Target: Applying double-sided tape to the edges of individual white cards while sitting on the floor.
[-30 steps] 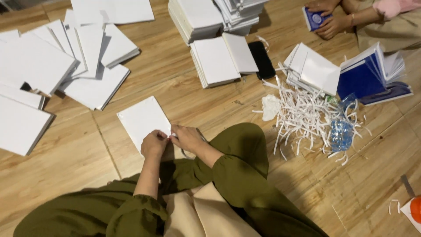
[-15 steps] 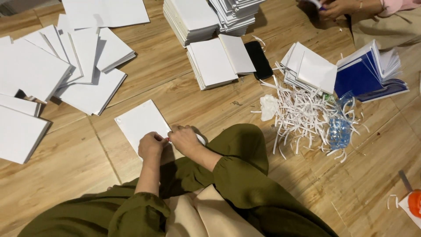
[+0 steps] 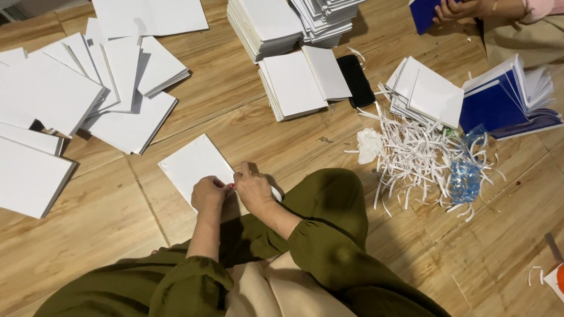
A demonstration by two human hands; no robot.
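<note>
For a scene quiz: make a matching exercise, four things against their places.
Things:
1 black phone
2 pile of white paper strips
3 blue-covered booklets
4 white sheet

Places:
A under both hands
B far right
C beside the open white booklet
D right of the knee

Pairs: 1-C, 2-D, 3-B, 4-A

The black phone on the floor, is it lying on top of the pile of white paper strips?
No, the black phone lies flat on the bare wooden floor beside a stack of white booklets, apart from the paper strips.
</note>
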